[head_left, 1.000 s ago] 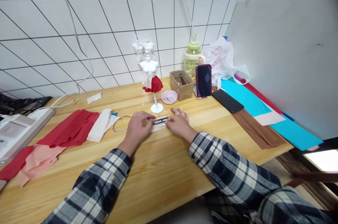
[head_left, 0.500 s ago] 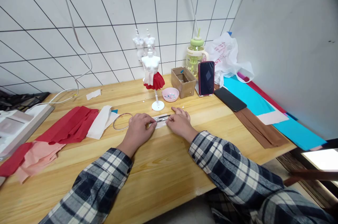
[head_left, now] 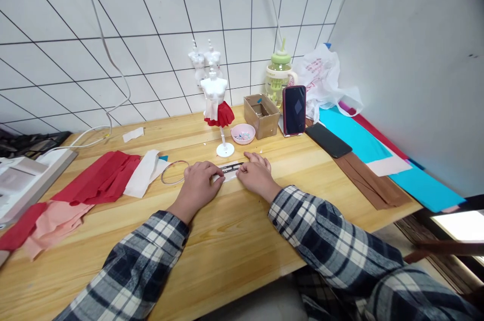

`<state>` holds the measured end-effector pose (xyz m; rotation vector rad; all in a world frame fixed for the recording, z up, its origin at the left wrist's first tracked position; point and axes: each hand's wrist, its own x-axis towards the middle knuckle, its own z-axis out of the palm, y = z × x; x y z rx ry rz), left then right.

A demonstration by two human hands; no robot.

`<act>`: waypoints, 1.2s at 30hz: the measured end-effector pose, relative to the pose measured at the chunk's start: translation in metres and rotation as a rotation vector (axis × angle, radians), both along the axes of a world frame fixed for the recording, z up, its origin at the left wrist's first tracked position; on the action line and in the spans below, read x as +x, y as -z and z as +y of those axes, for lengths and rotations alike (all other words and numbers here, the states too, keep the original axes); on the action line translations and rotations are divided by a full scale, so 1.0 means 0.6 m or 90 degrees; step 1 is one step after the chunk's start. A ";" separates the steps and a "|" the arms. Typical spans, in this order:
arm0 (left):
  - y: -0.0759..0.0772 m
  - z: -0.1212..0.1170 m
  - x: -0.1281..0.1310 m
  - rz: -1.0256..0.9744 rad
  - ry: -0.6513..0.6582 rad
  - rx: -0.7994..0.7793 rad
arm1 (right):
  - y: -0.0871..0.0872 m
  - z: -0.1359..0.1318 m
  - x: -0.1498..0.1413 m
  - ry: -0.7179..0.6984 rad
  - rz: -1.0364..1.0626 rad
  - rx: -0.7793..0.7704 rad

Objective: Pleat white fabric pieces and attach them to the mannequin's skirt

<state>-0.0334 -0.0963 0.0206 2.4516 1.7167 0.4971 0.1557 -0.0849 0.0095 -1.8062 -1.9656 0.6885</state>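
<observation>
Between my two hands, a small piece of thin white fabric (head_left: 229, 177) lies flat on the table. Black thread snips (head_left: 232, 167) rest across it. My left hand (head_left: 198, 185) is closed, its thumb and fingertips pressed on the fabric's left end beside the snips. From the other side, my right hand (head_left: 257, 175) pinches at the right end with thumb and forefinger, the remaining fingers curled. Just behind stands a white mini dress form (head_left: 215, 90) wearing a red skirt (head_left: 224, 114) with a pale strip at its waist.
A pink dish of beads (head_left: 243, 134), a cardboard box (head_left: 266, 122) and a propped phone (head_left: 294, 110) stand behind my right hand. Leftward lie a thin hoop (head_left: 174, 173), white cloth (head_left: 141, 180) and red cloth (head_left: 98, 177). A black phone (head_left: 328, 140) and coloured fabrics lie right.
The snips have shifted slightly away from me on the white fabric, showing more fabric in front of them. My hands stay almost in place; the view has tilted a little.
</observation>
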 end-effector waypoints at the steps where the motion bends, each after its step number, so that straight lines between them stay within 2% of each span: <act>1: 0.000 0.000 0.000 0.000 0.000 -0.001 | 0.000 0.000 0.000 -0.001 -0.001 -0.001; 17: -0.001 0.000 0.001 0.011 0.012 0.017 | 0.005 -0.001 -0.001 -0.002 -0.008 0.016; 19: -0.007 -0.006 0.002 0.028 0.041 0.039 | 0.006 -0.002 -0.001 -0.004 -0.011 0.018; 24: -0.020 -0.035 0.011 0.141 0.183 0.094 | 0.003 -0.007 0.000 -0.011 -0.018 0.025; 28: -0.018 -0.046 0.017 0.184 0.201 0.090 | 0.002 -0.008 -0.001 -0.005 -0.013 0.030; 36: -0.018 -0.043 0.021 0.228 0.193 0.095 | 0.006 -0.008 -0.002 -0.010 -0.016 0.046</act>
